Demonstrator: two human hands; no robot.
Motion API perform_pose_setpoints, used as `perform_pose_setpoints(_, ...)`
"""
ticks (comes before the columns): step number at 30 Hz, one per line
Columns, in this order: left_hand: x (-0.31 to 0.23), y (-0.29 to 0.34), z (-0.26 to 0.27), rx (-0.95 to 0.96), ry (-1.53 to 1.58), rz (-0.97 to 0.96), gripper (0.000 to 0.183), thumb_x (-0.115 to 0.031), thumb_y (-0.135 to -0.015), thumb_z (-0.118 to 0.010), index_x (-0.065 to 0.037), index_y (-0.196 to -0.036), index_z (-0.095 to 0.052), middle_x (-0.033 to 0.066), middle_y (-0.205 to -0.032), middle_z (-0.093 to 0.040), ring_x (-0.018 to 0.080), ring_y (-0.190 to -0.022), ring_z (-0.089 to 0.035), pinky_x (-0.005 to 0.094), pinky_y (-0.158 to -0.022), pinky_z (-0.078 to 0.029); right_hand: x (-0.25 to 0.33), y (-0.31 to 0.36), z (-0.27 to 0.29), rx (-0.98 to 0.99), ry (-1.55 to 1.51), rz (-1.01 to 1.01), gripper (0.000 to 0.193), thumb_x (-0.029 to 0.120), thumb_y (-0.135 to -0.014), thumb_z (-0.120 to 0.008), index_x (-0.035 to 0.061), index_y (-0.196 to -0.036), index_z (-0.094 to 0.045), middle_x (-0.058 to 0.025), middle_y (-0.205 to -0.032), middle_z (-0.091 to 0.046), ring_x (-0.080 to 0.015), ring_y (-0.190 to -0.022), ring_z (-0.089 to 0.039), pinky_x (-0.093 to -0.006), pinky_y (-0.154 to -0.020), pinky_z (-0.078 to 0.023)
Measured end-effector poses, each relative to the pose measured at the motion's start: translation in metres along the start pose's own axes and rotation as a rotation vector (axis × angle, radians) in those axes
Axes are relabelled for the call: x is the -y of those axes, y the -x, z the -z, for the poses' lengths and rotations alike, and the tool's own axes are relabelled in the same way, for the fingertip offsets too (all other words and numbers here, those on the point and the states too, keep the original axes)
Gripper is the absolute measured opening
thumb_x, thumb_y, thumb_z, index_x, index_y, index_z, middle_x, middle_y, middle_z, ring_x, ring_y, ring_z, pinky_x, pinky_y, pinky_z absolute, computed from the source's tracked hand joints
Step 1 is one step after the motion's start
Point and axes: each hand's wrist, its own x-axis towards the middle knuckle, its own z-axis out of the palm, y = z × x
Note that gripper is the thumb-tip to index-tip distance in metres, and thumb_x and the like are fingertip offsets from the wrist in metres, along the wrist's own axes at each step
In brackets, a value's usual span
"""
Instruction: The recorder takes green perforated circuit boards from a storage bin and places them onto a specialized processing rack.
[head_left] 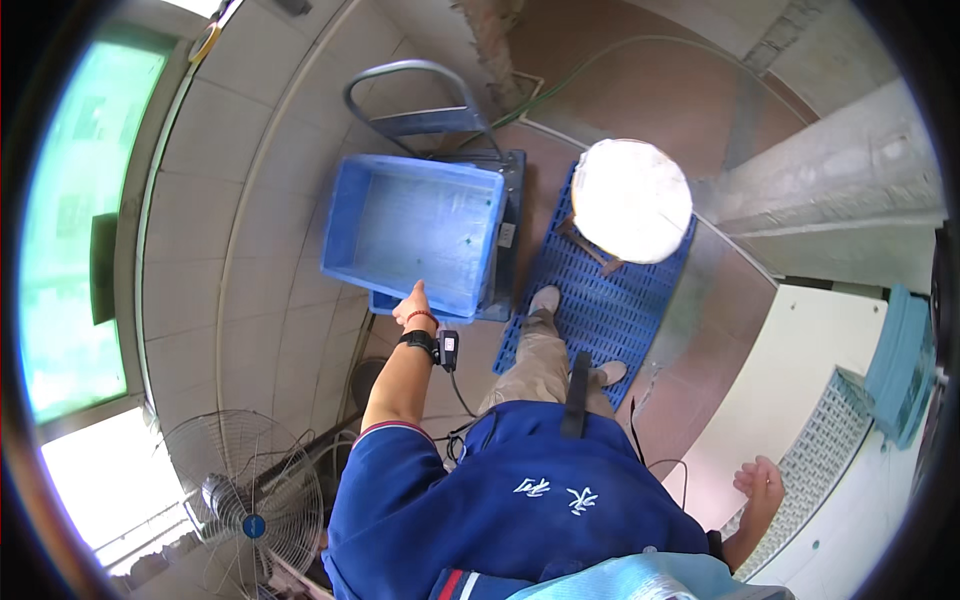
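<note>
My left hand [413, 303] grips the near rim of a blue plastic crate [415, 225]. Its thumb lies over the edge and the other fingers are partly hidden. Nothing large shows inside the crate, only a few small dark specks. It rests on top of another blue crate [385, 303], on a blue platform trolley [508, 215] with a bent metal handle. Out to the right, my right hand [762, 487] hangs in front of a white machine with a grey perforated panel [815, 450]. Its fingers are loosely bent and apart, and I see nothing in them.
My feet stand on a blue slatted plastic mat [590, 310]. A round stool with a white covered top [632, 200] is ahead of them. A wire-cage fan [245, 505] stands at the lower left by the tiled wall [190, 270]. A green hose [590, 62] crosses the floor.
</note>
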Motion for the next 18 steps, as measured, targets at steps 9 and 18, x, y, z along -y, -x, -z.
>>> perform_pose_setpoints(9, 0.052, -0.1, -0.04, 0.5, 0.638, 0.254, 0.065, -0.015, -0.075, -0.069, -0.009, -0.129, -0.033, 0.0173, -0.123, -0.046, 0.038, -0.099, -0.054, 0.0562, -0.077, -0.046, 0.044, -0.027, -0.091, 0.253, 0.057, 0.016, 0.026, 0.016, -0.089, -0.053, -0.0055, -0.104, -0.054, -0.0137, -0.083, -0.061, -0.0178, -0.069, -0.062, -0.0271, -0.062, -0.052)
perform_pose_setpoints(18, 0.025, -0.091, -0.003, 0.456, 0.547, -0.028, 0.045, 0.002, -0.07, -0.054, -0.005, -0.113, -0.044, 0.0154, -0.087, -0.058, 0.0305, -0.071, -0.06, 0.0466, -0.053, -0.053, 0.028, -0.024, -0.136, 0.382, 0.065, 0.066, 0.021, 0.008, -0.086, -0.053, -0.0061, -0.101, -0.056, -0.0148, -0.082, -0.063, -0.0185, -0.071, -0.063, -0.027, -0.063, -0.052)
